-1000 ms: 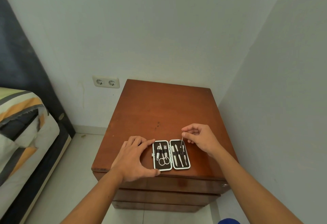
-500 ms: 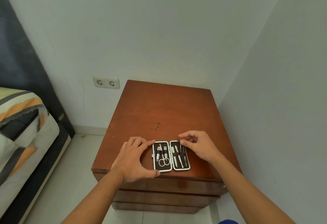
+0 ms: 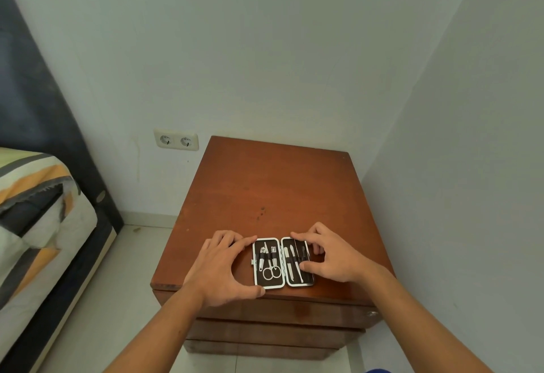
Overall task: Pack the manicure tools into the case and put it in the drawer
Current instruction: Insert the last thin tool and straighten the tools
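An open manicure case (image 3: pixel 282 262), tools strapped inside, lies flat near the front edge of a wooden nightstand's surface (image 3: pixel 265 190). The left hand (image 3: pixel 223 269) grips its left half between forefinger and thumb; the right hand (image 3: pixel 332 258) grips the right half.

Both forearms are extended forward from the lower frame edge, converging toward the middle. Left hand (image 3: pixel 219 269) is spread in a wide C: index finger stretched ahead at the far side, thumb reaching along the near side, the remaining fingers bent behind the index. Between index and thumb the left half of the manicure case (image 3: pixel 282 262) is bracketed, tips touching its edge. Right hand (image 3: pixel 332 258) is arched palm-down, index tip set at the far right corner, thumb pressed flat onto the right half, other fingers curled at its outer edge.
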`<state>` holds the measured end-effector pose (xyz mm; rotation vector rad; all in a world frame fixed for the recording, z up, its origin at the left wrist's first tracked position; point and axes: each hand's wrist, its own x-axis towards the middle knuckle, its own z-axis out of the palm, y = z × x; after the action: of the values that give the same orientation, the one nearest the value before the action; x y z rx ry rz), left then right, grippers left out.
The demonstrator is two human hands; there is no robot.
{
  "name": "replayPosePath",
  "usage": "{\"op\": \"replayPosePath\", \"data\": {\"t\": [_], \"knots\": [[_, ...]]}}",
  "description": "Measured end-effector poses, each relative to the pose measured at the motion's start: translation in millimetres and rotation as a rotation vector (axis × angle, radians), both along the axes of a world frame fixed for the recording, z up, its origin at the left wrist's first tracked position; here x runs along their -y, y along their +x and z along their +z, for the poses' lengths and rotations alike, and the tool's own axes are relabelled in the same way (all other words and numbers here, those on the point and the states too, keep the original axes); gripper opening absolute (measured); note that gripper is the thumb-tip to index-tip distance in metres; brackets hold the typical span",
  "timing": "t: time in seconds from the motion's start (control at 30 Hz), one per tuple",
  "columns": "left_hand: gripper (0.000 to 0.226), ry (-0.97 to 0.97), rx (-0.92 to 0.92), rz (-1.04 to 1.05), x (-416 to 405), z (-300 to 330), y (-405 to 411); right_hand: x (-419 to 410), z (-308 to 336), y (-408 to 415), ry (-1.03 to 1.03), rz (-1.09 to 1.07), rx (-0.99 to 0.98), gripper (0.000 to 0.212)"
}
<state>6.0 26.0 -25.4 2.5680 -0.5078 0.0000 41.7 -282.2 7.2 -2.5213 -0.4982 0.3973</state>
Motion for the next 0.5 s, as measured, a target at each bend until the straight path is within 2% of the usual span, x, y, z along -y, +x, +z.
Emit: {"op": "replayPosePath", "data": {"t": [0.2,0.3,0.5], "knots": [[0.114,-0.011,-0.002,-0.002,-0.8,0.2,-0.6,3.1,-0.6,-2.2,0.084,-0.026,0.017,0.059],[0.113,-0.014,-0.003,-0.003,-1.3,0.1,-0.5,3.4,0.6,-2.0,0.063,-0.02,0.018,0.047],[0.114,0.001,0.001,-0.004,-0.4,-0.5,0.0,3.7,2.7,-2.3,0.065,-0.011,-0.002,0.044]]}}
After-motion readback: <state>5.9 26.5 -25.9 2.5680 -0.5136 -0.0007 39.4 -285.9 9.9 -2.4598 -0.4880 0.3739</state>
